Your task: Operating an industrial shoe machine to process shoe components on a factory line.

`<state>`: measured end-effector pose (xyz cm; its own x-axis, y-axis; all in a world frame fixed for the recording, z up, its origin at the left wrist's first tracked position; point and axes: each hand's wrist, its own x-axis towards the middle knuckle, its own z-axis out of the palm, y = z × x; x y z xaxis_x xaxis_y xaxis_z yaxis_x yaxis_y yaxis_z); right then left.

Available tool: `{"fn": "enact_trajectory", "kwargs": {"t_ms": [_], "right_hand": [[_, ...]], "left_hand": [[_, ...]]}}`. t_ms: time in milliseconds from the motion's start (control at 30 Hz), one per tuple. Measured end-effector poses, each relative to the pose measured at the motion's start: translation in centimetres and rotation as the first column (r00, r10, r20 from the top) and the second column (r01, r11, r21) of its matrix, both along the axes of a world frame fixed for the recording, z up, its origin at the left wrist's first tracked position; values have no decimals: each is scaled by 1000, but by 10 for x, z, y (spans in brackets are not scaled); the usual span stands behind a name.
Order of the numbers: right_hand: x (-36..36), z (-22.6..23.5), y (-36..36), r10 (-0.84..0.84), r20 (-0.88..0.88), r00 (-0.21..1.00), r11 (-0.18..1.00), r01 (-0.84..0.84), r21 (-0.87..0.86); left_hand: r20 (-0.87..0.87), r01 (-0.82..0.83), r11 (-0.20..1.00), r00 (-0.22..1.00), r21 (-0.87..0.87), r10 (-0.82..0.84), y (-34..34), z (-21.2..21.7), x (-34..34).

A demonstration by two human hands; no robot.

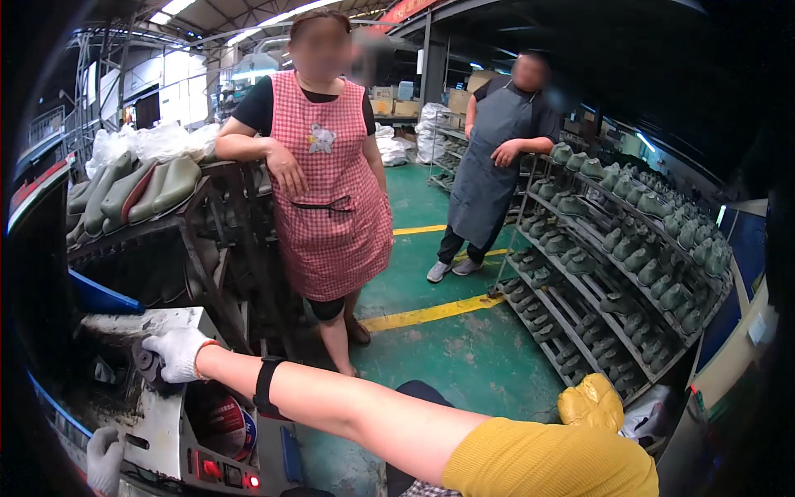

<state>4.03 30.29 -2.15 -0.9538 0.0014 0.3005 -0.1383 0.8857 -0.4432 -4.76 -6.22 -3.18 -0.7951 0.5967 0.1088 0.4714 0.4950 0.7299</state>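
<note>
My right hand (178, 352), in a white knit glove, reaches far to the left across a worn white machine (161, 422) and is closed around a dark round knob (147, 364) on its top. A black band circles that forearm, and the sleeve is yellow. My left hand (103, 460), also in a white glove, sits low at the machine's front left edge. Only part of it shows, so its grip is unclear. Red lit buttons (211, 470) sit on the machine's front panel below my right arm.
A person in a red checked apron (331, 199) stands close by and leans on a rack of green boot shafts (137, 190). A person in a grey apron (493, 166) stands farther back. Slanted shelves of green shoe forms (629, 265) line the right. A yellow lumpy object (592, 402) lies nearby.
</note>
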Motion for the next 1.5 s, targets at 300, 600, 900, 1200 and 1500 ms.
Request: {"fn": "enact_trajectory", "kwargs": {"t_ms": [300,600,900,1200,1500], "right_hand": [[-2,3,9,59,26,998,997,-58,-57],[-10,-2,12,66,10,998,997,-65,-50],[-26,-7,22,187,-26,982,982,-187,-26],[-39,-7,32,322,104,941,925,-290,-245],[-2,-4,-6,80,20,997,973,-74,-217]], "left_hand": [[10,14,999,1000,-48,-13,-1,3,6],[48,28,998,999,-63,-25,11,17,24],[46,37,996,998,-81,-34,15,20,31],[-14,24,997,1000,-74,-26,13,27,40],[-69,21,982,997,-188,-34,16,32,43]]}}
